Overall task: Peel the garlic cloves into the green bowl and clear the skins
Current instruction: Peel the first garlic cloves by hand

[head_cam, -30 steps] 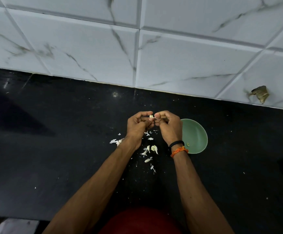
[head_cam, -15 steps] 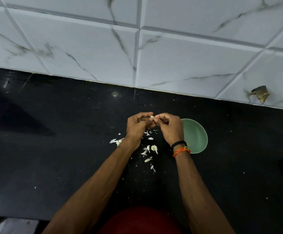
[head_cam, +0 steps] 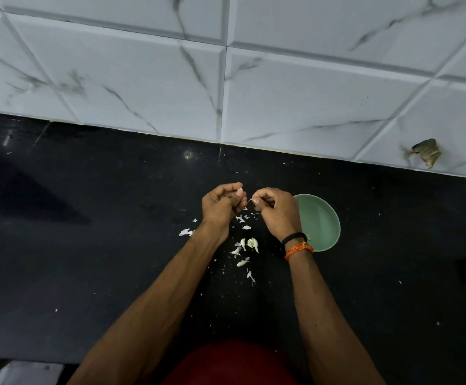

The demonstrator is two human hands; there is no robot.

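Both hands were up over the black bench (head_cam: 87,245), a small gap between them. The left hand (head_cam: 220,204) was curled into a loose fist, its fingers (head_cam: 233,190) folded in and pressed together around something pale at the thumb tip, most likely the garlic clove (head_cam: 239,192) (too small to be sure of its outline). The right hand (head_cam: 277,211) sat just beside it, thumb and forefinger pinching a thin sliver of skin (head_cam: 251,200), the other fingers tucked under the palm.

Below the hands, a scatter of garlic skins (head_cam: 243,245) lay on the bench between the two forearms, with a few pale pieces among them that may have been cloves. One more scrap (head_cam: 185,232) lay off to the left of the left wrist. Tiny white flecks dotted the dark surface around the pile.

The green bowl (head_cam: 323,220) stood on the bench just right of the right hand, partly hidden behind the wrist, and one small pale bit (head_cam: 309,237) showed inside near its lower rim. On that right wrist sat a black band (head_cam: 294,237) and an orange thread bracelet (head_cam: 298,250).

Marble-veined white wall tiles (head_cam: 143,79) rose behind the bench, with a brownish lump (head_cam: 426,155) stuck on the tile at far right.
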